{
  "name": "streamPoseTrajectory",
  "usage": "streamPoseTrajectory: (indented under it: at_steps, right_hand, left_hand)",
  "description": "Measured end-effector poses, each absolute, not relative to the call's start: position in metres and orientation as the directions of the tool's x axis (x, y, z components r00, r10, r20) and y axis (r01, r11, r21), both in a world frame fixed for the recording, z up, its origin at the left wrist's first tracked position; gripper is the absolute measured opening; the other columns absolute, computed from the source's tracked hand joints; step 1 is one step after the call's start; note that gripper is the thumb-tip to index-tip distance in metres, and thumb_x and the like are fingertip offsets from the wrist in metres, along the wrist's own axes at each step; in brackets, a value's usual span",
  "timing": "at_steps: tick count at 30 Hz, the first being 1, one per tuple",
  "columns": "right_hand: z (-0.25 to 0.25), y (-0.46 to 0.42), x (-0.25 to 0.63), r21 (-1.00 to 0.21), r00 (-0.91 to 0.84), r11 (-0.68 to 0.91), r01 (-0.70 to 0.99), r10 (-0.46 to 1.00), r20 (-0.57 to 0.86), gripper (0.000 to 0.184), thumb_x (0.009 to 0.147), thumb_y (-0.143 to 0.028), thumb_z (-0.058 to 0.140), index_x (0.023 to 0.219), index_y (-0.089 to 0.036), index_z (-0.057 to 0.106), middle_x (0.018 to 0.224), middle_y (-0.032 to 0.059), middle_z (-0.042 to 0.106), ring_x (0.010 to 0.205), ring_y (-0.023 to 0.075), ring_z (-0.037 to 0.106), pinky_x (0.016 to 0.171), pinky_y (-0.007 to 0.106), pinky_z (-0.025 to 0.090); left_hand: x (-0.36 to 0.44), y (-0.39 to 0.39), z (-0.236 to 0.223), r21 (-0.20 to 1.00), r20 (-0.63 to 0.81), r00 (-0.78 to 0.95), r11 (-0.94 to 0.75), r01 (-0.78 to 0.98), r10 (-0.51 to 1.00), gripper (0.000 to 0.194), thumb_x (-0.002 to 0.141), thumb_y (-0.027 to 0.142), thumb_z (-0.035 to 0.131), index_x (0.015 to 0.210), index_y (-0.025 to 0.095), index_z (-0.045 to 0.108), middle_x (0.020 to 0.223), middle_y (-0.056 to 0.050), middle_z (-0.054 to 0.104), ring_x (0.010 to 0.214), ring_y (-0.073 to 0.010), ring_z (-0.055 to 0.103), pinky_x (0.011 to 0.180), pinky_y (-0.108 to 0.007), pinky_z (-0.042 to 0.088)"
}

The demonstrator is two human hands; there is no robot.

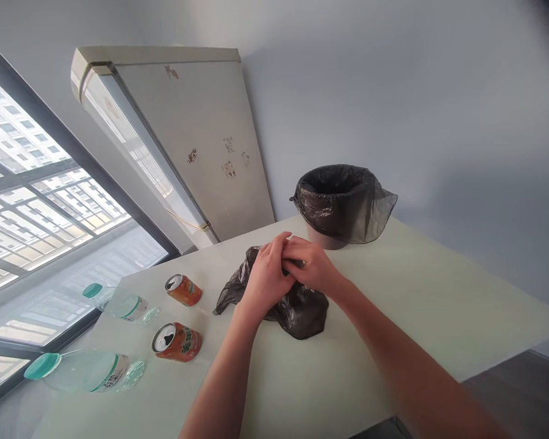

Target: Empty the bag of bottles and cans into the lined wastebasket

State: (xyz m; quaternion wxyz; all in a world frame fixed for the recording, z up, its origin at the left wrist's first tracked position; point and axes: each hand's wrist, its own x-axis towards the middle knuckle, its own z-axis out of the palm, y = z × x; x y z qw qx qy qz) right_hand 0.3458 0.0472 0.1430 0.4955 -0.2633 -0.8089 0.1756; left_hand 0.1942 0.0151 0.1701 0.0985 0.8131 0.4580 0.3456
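Observation:
A crumpled black plastic bag (304, 314) lies on the table in front of me, its loose folds spreading left and toward me. My left hand (268, 277) is closed on the upper part of the bag. From the other side my right hand (313, 263) meets it, fingers bent and touching the left ones, also closed on the bag. The palms and part of the gathered plastic are hidden. Just behind the hands stands a trash bin (322, 236), lined with another black bag (338, 210) whose edge is folded over the rim.
Left of the bag are two orange drink cans (183, 342), upright and opened. Further left stand two clear plastic bottles (80, 371) with green caps. The table (421, 305) borders a wall, a worn white refrigerator (187, 122) and a window (36, 164).

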Motion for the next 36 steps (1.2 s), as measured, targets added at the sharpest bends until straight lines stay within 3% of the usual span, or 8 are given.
streamPoseTrajectory:
  at_steps: [4,7,10,15,19,24,29,36]
  right_hand:
    - [0.206,0.013,0.342,-0.36,-0.471,0.811,0.461,0.568,0.675,0.027,0.097,-0.011,0.049,0.086,-0.022,0.072,0.074,0.0032,0.066,0.068,0.0184,0.057,0.076,0.037,0.048]
    - [0.246,-0.013,0.34,-0.454,-0.399,0.767,0.453,0.63,0.667,0.025,0.096,-0.008,0.057,0.105,-0.023,0.074,0.084,0.0015,0.071,0.078,0.0177,0.063,0.088,0.038,0.05]
    - [0.271,-0.032,0.339,-0.557,-0.369,0.741,0.375,0.671,0.644,0.025,0.095,-0.01,0.062,0.103,-0.027,0.078,0.09,0.0009,0.072,0.079,0.0161,0.065,0.077,0.031,0.052]
    - [0.296,-0.056,0.344,-0.496,-0.41,0.824,0.276,0.567,0.714,0.026,0.096,-0.008,0.059,0.091,-0.026,0.076,0.081,-0.0004,0.069,0.078,0.0164,0.063,0.069,0.029,0.05]
    - [0.306,-0.068,0.357,-0.499,-0.407,0.795,0.345,0.606,0.683,0.008,0.097,-0.021,0.067,0.099,-0.028,0.072,0.086,0.0001,0.069,0.079,0.0179,0.064,0.071,0.031,0.052]
    - [0.297,-0.063,0.362,-0.494,-0.501,0.747,0.446,0.665,0.553,0.035,0.09,-0.036,0.079,0.121,-0.026,0.067,0.101,0.0039,0.071,0.087,0.0212,0.068,0.073,0.032,0.054]
    - [0.295,-0.062,0.354,-0.605,-0.572,0.722,0.337,0.667,0.477,0.023,0.092,-0.009,0.061,0.106,-0.024,0.071,0.1,0.0011,0.074,0.088,0.017,0.068,0.078,0.029,0.055]
    - [0.306,-0.06,0.349,-0.765,-0.313,0.638,0.09,0.747,0.586,0.018,0.102,-0.022,0.062,0.085,-0.024,0.069,0.09,-0.0001,0.063,0.082,0.0138,0.063,0.072,0.026,0.056]
  left_hand:
    - [0.193,0.001,0.194,0.561,0.579,0.115,-0.497,0.662,0.807,0.047,0.075,0.002,0.053,0.117,0.024,0.056,0.085,0.004,0.069,0.075,-0.0172,0.063,0.08,-0.031,0.049]
    - [0.186,-0.012,0.208,0.562,0.648,0.027,-0.501,0.658,0.762,0.025,0.074,0.005,0.054,0.091,0.023,0.058,0.074,0.005,0.064,0.067,-0.0151,0.055,0.071,-0.029,0.043]
    - [0.179,-0.023,0.217,0.486,0.735,0.049,-0.575,0.658,0.677,0.018,0.076,0.004,0.052,0.069,0.02,0.048,0.061,0.006,0.051,0.061,-0.0133,0.046,0.072,-0.031,0.039]
    - [0.176,-0.034,0.232,0.485,0.721,0.029,-0.534,0.692,0.693,0.02,0.089,0.01,0.056,0.073,0.02,0.052,0.078,0.001,0.059,0.076,-0.0167,0.053,0.076,-0.032,0.041]
    - [0.177,-0.042,0.241,0.564,0.646,0.006,-0.483,0.67,0.763,0.024,0.095,0.017,0.056,0.072,0.022,0.053,0.068,0.002,0.056,0.068,-0.0168,0.05,0.073,-0.032,0.043]
    - [0.18,-0.052,0.239,0.477,0.706,0.072,-0.548,0.687,0.705,0.028,0.09,0.02,0.057,0.065,0.021,0.045,0.058,0.004,0.05,0.059,-0.0148,0.043,0.071,-0.033,0.041]
    - [0.183,-0.058,0.239,0.362,0.78,0.126,-0.607,0.707,0.612,0.026,0.078,0.009,0.052,0.062,0.02,0.035,0.056,0.005,0.046,0.054,-0.0123,0.039,0.067,-0.032,0.039]
    - [0.181,-0.06,0.235,0.507,0.683,-0.018,-0.457,0.731,0.73,0.023,0.083,0.012,0.058,0.066,0.021,0.045,0.061,0.004,0.049,0.059,-0.013,0.046,0.058,-0.027,0.038]
